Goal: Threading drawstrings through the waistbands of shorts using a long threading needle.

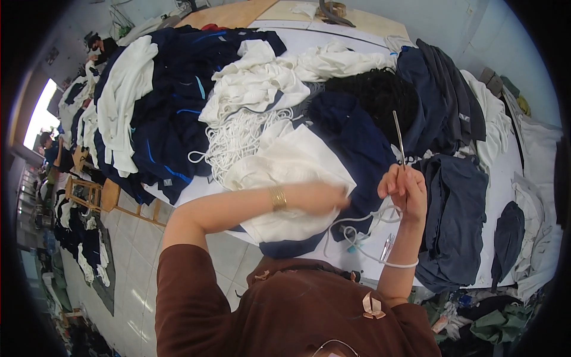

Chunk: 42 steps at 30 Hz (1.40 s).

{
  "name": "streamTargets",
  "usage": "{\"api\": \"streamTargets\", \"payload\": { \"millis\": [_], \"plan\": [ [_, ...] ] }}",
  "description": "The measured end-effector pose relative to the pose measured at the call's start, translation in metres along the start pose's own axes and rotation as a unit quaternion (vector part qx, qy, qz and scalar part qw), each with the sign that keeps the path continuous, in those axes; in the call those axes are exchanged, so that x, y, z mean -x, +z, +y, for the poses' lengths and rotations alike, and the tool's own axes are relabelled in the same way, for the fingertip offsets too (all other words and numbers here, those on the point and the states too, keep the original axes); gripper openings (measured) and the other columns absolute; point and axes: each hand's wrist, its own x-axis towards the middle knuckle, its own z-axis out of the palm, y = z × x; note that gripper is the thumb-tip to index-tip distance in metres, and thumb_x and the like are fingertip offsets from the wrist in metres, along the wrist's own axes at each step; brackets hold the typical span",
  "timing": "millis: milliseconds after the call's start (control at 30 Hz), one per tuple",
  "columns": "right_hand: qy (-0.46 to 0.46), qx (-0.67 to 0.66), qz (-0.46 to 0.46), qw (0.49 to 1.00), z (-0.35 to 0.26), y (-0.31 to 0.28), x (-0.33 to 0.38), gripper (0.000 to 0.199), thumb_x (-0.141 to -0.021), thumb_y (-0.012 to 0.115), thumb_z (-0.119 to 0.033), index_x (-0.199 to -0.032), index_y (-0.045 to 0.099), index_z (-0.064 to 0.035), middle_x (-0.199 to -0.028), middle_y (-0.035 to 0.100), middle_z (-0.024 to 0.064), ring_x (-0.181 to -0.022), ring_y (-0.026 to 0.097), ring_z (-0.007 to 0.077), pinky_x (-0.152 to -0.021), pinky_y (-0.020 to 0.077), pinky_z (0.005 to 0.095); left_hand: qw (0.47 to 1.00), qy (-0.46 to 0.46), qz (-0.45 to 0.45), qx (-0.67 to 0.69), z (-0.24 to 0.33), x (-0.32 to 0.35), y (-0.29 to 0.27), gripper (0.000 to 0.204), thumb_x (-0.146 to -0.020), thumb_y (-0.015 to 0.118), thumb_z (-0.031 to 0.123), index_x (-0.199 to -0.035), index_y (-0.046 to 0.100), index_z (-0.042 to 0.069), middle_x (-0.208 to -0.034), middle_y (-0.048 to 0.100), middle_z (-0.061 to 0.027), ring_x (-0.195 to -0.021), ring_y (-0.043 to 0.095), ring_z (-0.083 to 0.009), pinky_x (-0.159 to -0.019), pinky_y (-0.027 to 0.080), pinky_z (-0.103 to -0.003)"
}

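My right hand point(407, 189) is raised over the near right part of the table, its fingers closed on a thin metal rod point(398, 135) that points up and away. A white cord point(364, 221) trails below this hand and loops round my right forearm. Smeared by motion, my left hand point(326, 199) is over a white garment point(270, 169) spread in front of me; its fingers cannot be made out. Dark navy cloth point(284, 247) shows at the garment's near edge. Just beyond lies a tangled heap of white cords point(229, 143).
Navy garments point(172, 113) cover the table's left side, with white ones beyond the cords. A black cord heap point(380, 95) lies at the far right, near folded dark grey garments point(455, 217). Small metal snips point(386, 247) lie near my right forearm. A wooden stool point(107, 195) stands left; people are behind it.
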Motion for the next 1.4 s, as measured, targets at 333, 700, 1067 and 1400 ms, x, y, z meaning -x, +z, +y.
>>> {"api": "streamTargets", "payload": {
  "millis": [333,700,1067,1400],
  "plan": [
    [-0.010,0.048,-0.012,0.999,-0.015,0.036,-0.034,0.045,-0.101,0.048,-0.023,-0.061,0.048,-0.0039,-0.080,0.062,0.0142,-0.062,0.063,0.0186,-0.058,0.0509,0.0291,0.733,-0.218,0.462,-0.450,0.013,0.040,-0.331,0.012,-0.083,0.054,0.005,-0.088,0.064,0.001,-0.079,0.064,-0.0172,-0.075,0.064,-0.0314,-0.068,0.050,-0.039],
    [-0.127,0.230,-0.018,0.965,-0.034,0.137,-0.098,0.028,-0.092,0.061,-0.014,-0.072,0.065,0.0042,-0.127,0.056,0.0237,-0.081,0.071,0.0197,-0.044,0.0458,0.0227,0.691,-0.173,0.538,-0.451,0.126,0.057,-0.378,0.024,-0.076,0.047,0.007,-0.074,0.068,-0.006,-0.068,0.061,-0.0293,-0.068,0.064,-0.0414,-0.072,0.052,-0.045],
    [-0.072,0.338,-0.128,0.930,-0.078,0.047,-0.129,0.036,-0.093,0.063,-0.023,-0.064,0.060,-0.0030,-0.058,0.057,0.0000,-0.059,0.052,0.0061,-0.053,0.0342,0.0220,0.850,-0.253,0.438,-0.146,0.071,0.161,-0.318,0.017,-0.078,0.058,0.010,-0.084,0.068,-0.002,-0.070,0.063,-0.0030,-0.067,0.057,-0.0104,-0.064,0.046,-0.026],
    [0.167,0.246,-0.144,0.944,-0.028,-0.024,-0.084,0.031,-0.095,0.062,-0.027,-0.078,0.067,-0.0013,-0.061,0.062,0.0024,-0.054,0.060,0.0067,-0.048,0.0317,0.0199,0.864,-0.308,0.325,0.231,-0.023,0.191,-0.148,0.015,-0.076,0.051,0.007,-0.077,0.062,-0.003,-0.070,0.056,0.0055,-0.063,0.047,-0.0031,-0.059,0.039,-0.020]
  ]
}}
